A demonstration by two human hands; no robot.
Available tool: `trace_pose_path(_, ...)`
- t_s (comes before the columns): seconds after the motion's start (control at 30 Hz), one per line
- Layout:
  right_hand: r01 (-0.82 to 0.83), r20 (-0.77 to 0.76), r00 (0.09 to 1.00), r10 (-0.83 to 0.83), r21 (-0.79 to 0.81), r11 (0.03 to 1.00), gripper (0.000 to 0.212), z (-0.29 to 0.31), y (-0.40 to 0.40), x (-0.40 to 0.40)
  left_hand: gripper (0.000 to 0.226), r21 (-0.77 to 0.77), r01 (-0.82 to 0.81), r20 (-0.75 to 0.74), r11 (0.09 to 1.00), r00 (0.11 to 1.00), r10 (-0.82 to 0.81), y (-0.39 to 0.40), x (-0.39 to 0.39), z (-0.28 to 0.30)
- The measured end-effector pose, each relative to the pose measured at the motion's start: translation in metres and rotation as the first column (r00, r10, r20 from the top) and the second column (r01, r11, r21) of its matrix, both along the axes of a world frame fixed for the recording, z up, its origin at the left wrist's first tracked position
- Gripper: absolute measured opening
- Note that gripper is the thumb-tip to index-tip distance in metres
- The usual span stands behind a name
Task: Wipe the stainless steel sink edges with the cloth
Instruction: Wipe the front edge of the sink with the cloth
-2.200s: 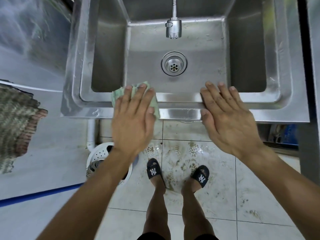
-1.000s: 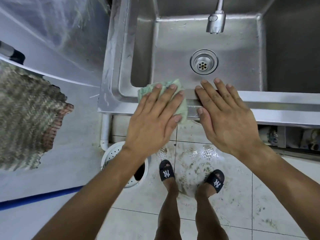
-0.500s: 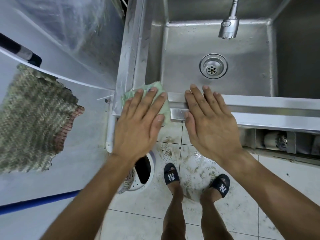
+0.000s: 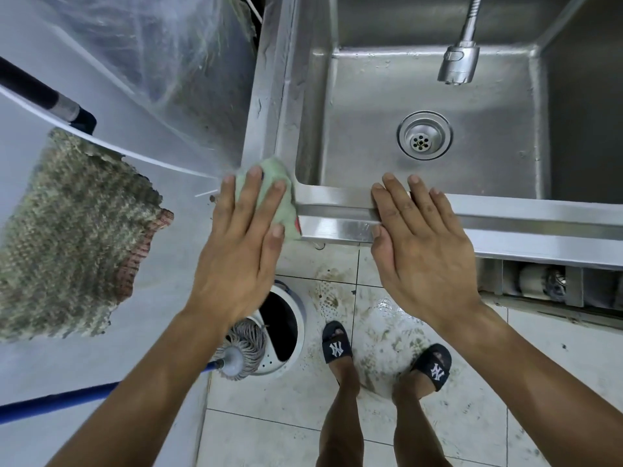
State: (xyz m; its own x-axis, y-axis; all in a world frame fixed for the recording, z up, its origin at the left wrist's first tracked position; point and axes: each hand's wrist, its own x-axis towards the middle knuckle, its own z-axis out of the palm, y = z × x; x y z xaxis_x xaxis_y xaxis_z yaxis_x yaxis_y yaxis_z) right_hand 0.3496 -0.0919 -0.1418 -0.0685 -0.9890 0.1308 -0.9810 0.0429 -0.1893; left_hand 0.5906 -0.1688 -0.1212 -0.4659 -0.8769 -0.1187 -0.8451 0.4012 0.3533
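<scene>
I observe the left hand point(image 4: 241, 244) laid flat with fingers straight and slightly spread, pressing the green cloth point(image 4: 281, 193) onto the near-left corner of the stainless steel sink point(image 4: 337, 205); the cloth shows beyond the fingertips and along the thumb side, and it covers the corner where the front edge meets the left edge. The right hand point(image 4: 424, 254) lies flat on the front edge just to the right, fingers straight and close together, palm hanging over the outer lip, holding nothing. The 2 hands are near each other but apart, with a bare strip of edge between them. Inside the basin I note the drain point(image 4: 424, 135) near the middle of the floor and the faucet head point(image 4: 458, 64) hanging above it. Left of the sink a woven mat point(image 4: 70, 230) hangs over a pale surface. On the tiled floor point(image 4: 556, 358) below, a mop head point(image 4: 244, 345) rests at a white bucket point(image 4: 290, 332), partly hidden by the left forearm, and 2 feet in black slippers point(image 4: 336, 345) stand on stained, wet tiles
</scene>
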Motion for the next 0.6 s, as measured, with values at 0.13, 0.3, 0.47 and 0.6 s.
trace_pose_path(0.13,0.023,-0.004,1.0,-0.023,0.034,0.999,0.056,0.003,0.001,0.005,0.057,-0.005,-0.057,0.026,0.998,0.998,0.058,0.009,-0.008,-0.001)
trace_pose_path(0.3,-0.083,0.006,0.997,0.083,0.076,0.994,0.058,0.005,-0.013,0.016,0.058,-0.011,-0.055,0.059,0.998,0.997,0.056,-0.07,-0.033,-0.005)
trace_pose_path(0.47,-0.18,0.009,0.984,0.18,0.11,0.978,0.059,0.006,-0.023,0.011,0.055,0.018,0.023,0.032,1.0,0.999,-0.024,-0.116,-0.044,-0.002)
trace_pose_path(0.6,-0.174,0.01,0.985,0.174,0.104,0.979,0.058,0.008,-0.022,0.012,0.054,0.095,-0.03,-0.032,0.995,0.999,0.034,-0.035,-0.015,0.006)
